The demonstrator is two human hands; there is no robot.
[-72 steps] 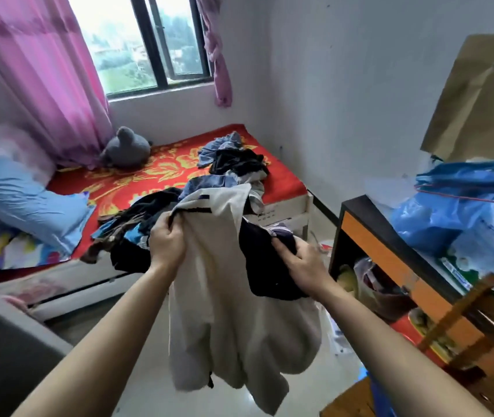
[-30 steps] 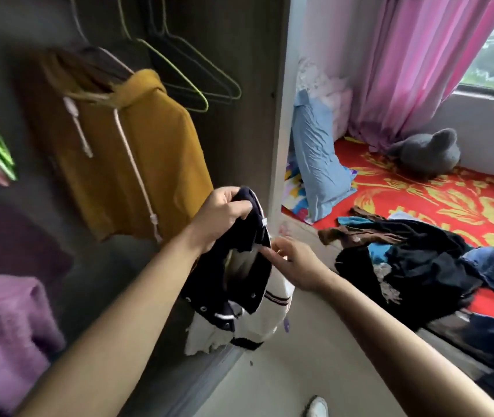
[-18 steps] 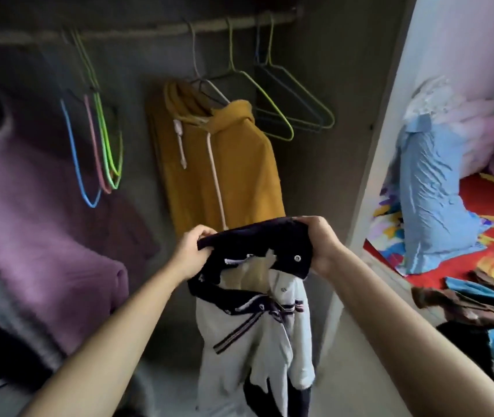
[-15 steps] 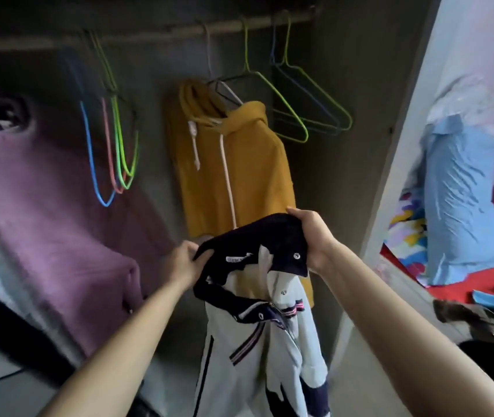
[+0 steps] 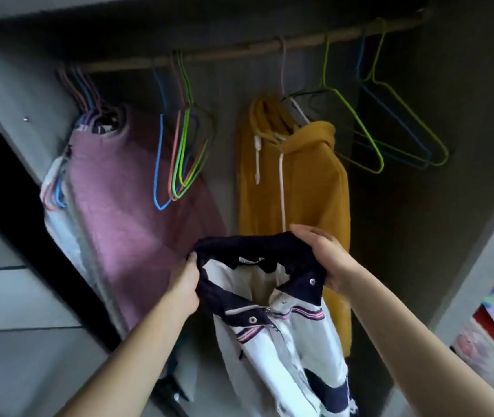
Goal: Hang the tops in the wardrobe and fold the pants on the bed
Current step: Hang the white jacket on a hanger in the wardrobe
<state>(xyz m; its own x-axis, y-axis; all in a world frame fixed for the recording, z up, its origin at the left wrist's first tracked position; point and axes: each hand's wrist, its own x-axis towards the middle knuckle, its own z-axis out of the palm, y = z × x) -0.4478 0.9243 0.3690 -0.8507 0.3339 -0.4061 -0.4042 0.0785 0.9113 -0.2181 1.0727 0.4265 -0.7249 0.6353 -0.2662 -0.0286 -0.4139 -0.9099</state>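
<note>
both my left hand [image 5: 183, 285] and right hand [image 5: 325, 255] pinch the jacket [image 5: 273, 299] by its dark collar, below the rail [image 5: 239, 52]; soft, light, floppy, so i'd keep holding the collar.

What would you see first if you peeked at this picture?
Probably the white and navy jacket, front and centre, gripped at its dark collar by the left hand and right hand. Behind it a mustard-yellow hoodie hangs from the rail, with bright empty hangers and a pink sweater to its left.
</note>
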